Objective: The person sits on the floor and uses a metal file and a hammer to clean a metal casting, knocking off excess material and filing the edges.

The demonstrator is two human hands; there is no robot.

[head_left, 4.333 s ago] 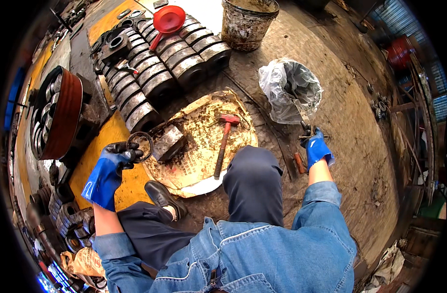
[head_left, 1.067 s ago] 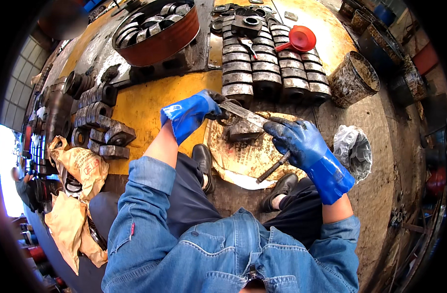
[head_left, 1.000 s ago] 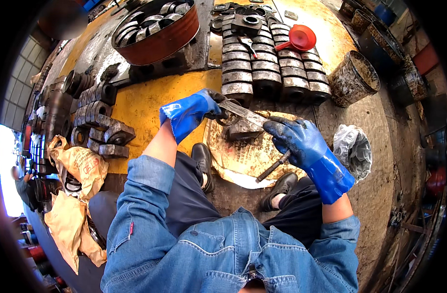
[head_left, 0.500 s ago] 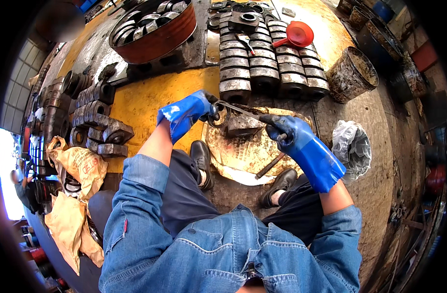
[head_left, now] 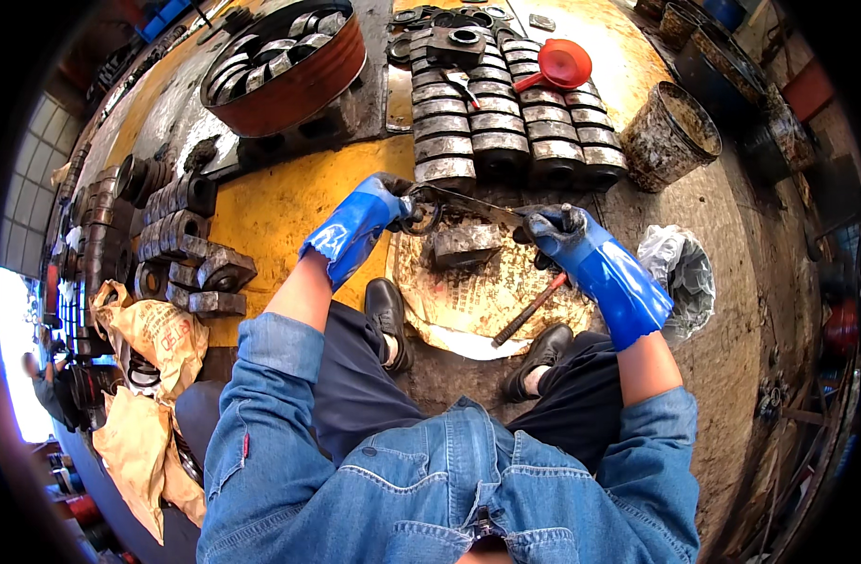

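Note:
Both my hands wear blue rubber gloves with dark, dirty fingers. My left hand (head_left: 367,214) is closed on a dark metal ring (head_left: 425,222), held above the paper sheet. My right hand (head_left: 581,246) grips one end of a long, thin, flat metal tool (head_left: 477,206), perhaps a file or blade; its exact kind is unclear. The tool's other end reaches the ring at my left fingers. Below the tool, a grimy metal block (head_left: 466,244) rests on the stained paper sheet (head_left: 435,315). A tool with a reddish-brown handle (head_left: 534,308) lies on the sheet by my right shoe.
Rows of stacked metal bearing shells (head_left: 444,141) stand ahead, with a red plastic scoop (head_left: 564,64) on top. A rusty round tub (head_left: 294,105) of metal parts is far left. More blocks (head_left: 188,235) sit left; a dirty bucket (head_left: 670,136) and plastic-lined container (head_left: 677,273) sit right.
My right hand has shifted slightly up and right with the flat tool, which now looks darker. More of the reddish-brown handle shows on the sheet. My left hand still holds the ring.

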